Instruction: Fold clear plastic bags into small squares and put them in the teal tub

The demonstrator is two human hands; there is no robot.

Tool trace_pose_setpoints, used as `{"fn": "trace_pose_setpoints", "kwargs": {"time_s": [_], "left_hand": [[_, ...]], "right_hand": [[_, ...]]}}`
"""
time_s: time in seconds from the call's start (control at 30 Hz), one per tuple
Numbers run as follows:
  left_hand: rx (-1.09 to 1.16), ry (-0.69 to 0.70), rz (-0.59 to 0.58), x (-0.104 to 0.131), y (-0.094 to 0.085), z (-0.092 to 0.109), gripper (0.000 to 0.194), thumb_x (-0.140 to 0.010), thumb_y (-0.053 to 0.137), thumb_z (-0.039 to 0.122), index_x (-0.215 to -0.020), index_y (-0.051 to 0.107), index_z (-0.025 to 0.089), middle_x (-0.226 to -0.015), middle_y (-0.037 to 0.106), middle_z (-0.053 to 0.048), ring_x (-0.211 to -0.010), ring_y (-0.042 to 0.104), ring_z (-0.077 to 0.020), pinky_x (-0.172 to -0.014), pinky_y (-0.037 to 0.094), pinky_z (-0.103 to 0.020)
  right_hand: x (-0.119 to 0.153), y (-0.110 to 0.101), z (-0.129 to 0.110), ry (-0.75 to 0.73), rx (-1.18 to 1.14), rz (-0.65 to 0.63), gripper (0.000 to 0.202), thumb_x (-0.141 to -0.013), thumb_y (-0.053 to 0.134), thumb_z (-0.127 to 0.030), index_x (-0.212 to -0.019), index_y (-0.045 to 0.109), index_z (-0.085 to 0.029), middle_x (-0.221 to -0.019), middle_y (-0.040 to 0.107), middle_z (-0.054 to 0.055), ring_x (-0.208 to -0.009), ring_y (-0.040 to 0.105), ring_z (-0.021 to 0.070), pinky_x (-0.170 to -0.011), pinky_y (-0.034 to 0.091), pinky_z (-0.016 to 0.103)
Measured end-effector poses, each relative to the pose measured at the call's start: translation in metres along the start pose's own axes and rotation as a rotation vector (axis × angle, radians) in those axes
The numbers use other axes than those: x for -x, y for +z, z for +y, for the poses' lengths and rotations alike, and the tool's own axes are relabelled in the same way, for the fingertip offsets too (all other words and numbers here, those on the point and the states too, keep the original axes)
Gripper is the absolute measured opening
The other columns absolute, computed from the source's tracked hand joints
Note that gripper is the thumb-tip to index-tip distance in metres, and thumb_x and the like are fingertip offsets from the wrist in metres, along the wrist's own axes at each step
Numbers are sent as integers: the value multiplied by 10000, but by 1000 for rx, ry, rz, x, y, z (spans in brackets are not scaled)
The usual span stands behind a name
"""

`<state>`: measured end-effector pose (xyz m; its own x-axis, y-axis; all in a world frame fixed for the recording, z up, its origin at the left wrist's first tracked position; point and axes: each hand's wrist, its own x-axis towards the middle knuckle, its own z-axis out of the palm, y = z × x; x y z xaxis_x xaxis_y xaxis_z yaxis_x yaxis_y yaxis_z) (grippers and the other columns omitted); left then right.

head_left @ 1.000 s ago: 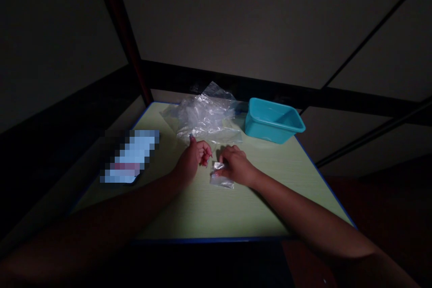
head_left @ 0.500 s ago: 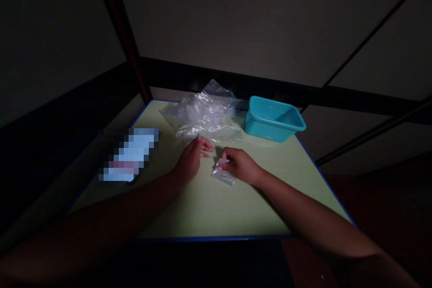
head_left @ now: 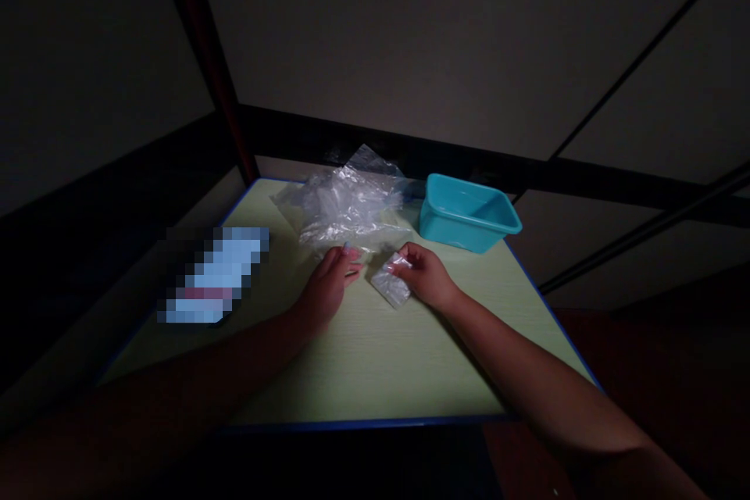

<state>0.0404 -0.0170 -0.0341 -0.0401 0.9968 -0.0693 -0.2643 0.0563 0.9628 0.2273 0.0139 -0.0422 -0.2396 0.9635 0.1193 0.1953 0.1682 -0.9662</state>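
My right hand (head_left: 426, 273) pinches a small folded piece of clear plastic (head_left: 391, 287), perhaps a folded bag, between thumb and fingers above the middle of the table. To its left, my left hand (head_left: 332, 281) holds nothing, and its fingers are apart, pointing toward the folded plastic without touching it. Just beyond my hands lies a loose heap of crumpled clear plastic bags (head_left: 351, 203). The heap's near edge is close to my left fingertips.
A turquoise plastic basin (head_left: 462, 223) stands at the table's back right. On the left lies a blurred-out, bright phone-like object (head_left: 219, 273). The pale table (head_left: 363, 375) has a blue edge, and dark walls rise behind it.
My right hand has lifted and turned the folded plastic, so more of its flat face shows. My left hand stays beside it with fingers apart. The whole view has shifted slightly.
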Motion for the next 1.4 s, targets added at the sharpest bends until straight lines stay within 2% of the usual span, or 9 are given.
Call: {"fn": "trace_pose_setpoints", "kwargs": {"time_s": [0.13,0.23,0.33,0.6,0.87,1.03,1.2,1.4], "left_hand": [[-25,-96,-14,4,0,7,318,-766,620,491,-717,538,187,-698,604,10,-655,637,-165,-657,536,-304],[-51,-225,-78,7,2,12,406,-804,570,522,-642,574,149,-610,639,-44,-557,662,-191,-595,533,-317],[-66,-304,-115,9,4,13,413,-825,573,486,-658,638,114,-666,699,-102,-585,698,-209,-622,538,-315],[-34,-397,-192,8,5,10,326,-832,646,407,-725,700,103,-760,746,-142,-718,726,-239,-754,559,-358],[106,-380,-270,14,5,-2,286,-810,714,424,-889,701,150,-914,757,-149,-881,721,-266,-924,512,-451],[239,-336,-340,16,4,-7,391,-697,828,385,-992,710,156,-1052,735,-148,-1024,685,-286,-1033,426,-483],[269,-325,-330,17,5,-7,467,-621,871,399,-986,717,152,-1047,736,-141,-1052,671,-298,-1051,403,-481],[262,-332,-294,18,6,-4,471,-638,868,354,-1038,693,178,-1083,727,-119,-1029,676,-285,-995,455,-465]], "right_hand": [[-2,0,2,24,-70,52,433,-575,795,-476,-653,453,-222,-618,545,-36,-554,457,126,-526,355,256],[-3,-1,2,33,-111,96,448,-558,821,-469,-642,456,-223,-597,529,-44,-532,440,119,-525,344,257],[-3,0,1,32,-143,135,444,-561,829,-467,-643,469,-220,-589,521,-49,-530,430,115,-533,338,257],[1,6,-8,19,-197,186,439,-586,814,-498,-662,485,-218,-600,528,-45,-534,432,118,-531,348,260],[10,21,-12,-9,-185,196,407,-647,776,-496,-683,478,-221,-621,526,-37,-566,441,126,-541,360,262],[14,29,-14,-32,-162,188,389,-675,758,-489,-694,472,-226,-637,529,-32,-587,444,133,-554,367,264],[15,29,-14,-53,-143,166,378,-697,742,-502,-698,488,-222,-649,542,-20,-601,447,138,-563,372,269],[17,28,-16,-76,-112,125,396,-722,716,-549,-688,500,-219,-637,533,-22,-581,438,135,-557,366,269]]}}
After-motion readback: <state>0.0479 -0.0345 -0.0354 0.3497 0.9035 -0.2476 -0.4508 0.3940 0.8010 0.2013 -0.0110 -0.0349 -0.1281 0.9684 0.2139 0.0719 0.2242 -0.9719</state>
